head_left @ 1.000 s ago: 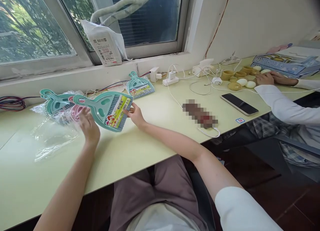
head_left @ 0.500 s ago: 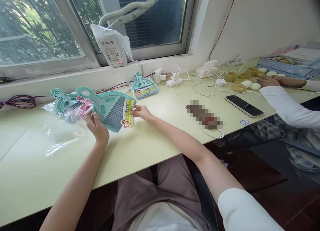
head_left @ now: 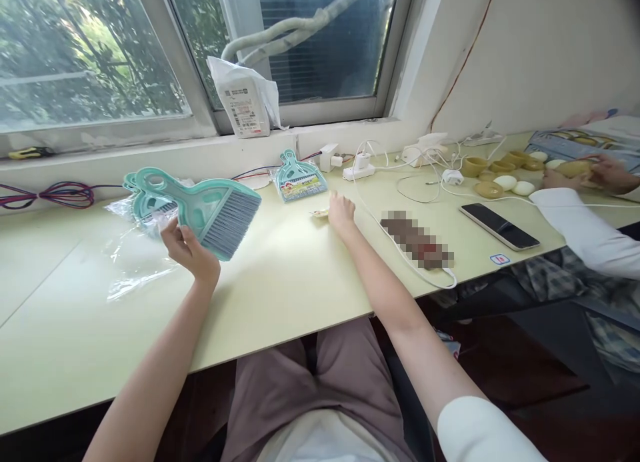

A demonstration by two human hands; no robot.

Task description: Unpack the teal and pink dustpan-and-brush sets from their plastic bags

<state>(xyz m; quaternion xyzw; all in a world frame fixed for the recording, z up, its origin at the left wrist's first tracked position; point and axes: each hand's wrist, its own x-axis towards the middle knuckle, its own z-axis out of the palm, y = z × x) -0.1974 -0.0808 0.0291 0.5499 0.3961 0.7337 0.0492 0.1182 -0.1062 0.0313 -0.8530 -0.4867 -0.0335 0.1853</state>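
My left hand grips a mint-green mini dustpan with a grey-bristled brush nested in it, tilted above the table. My right hand is closed on a small yellow-and-white label card, low over the tabletop and apart from the dustpan. Behind the left hand lies another mint-green dustpan set, partly hidden, by a crumpled clear plastic bag. A wrapped dustpan set with a printed label rests near the wall, just beyond my right hand.
White chargers and cables run along the back. A pixelated object and a phone lie to the right. Further right, a co-worker's hands handle a yellowish piece near round containers. Bundled wires lie at left.
The label card has come off the dustpan set, and my right hand has carried it right, down near the table. My left hand still holds the set. The co-worker's hands have lifted a piece.
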